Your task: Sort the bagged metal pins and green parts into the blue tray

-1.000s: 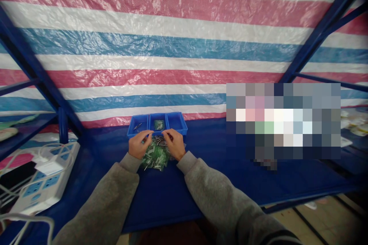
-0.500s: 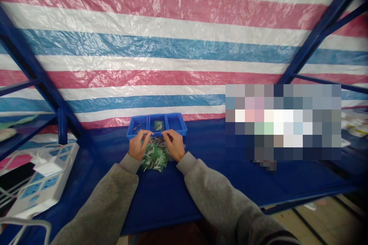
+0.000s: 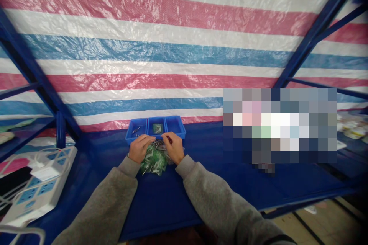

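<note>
My left hand [image 3: 140,148] and my right hand [image 3: 174,147] face each other just in front of a blue three-compartment tray [image 3: 184,133]. Both have thumb and fingers pinched together; what sits between the fingertips is too small to name. Under and between them lies a heap of small green-and-clear plastic packets [image 3: 155,160]. Dark, thin metal pieces [image 3: 158,144] are scattered at the heap's far side. A green packet [image 3: 157,128] lies in the tray's middle compartment. The left compartment holds a few slim metal pieces [image 3: 137,129], and nothing shows in the right one.
The tray and heap rest on a blue tabletop [image 3: 161,203]. A white power strip [image 3: 54,195] with plugs and cables lies at the left. Blue metal posts [image 3: 37,69] frame both sides, and a striped plastic sheet [image 3: 161,53] hangs behind. A pixelated patch hides the right side.
The fingertips of my left hand have shifted slightly right, closer to my right hand's. The whole view has moved a little; the tray and heap look unchanged.
</note>
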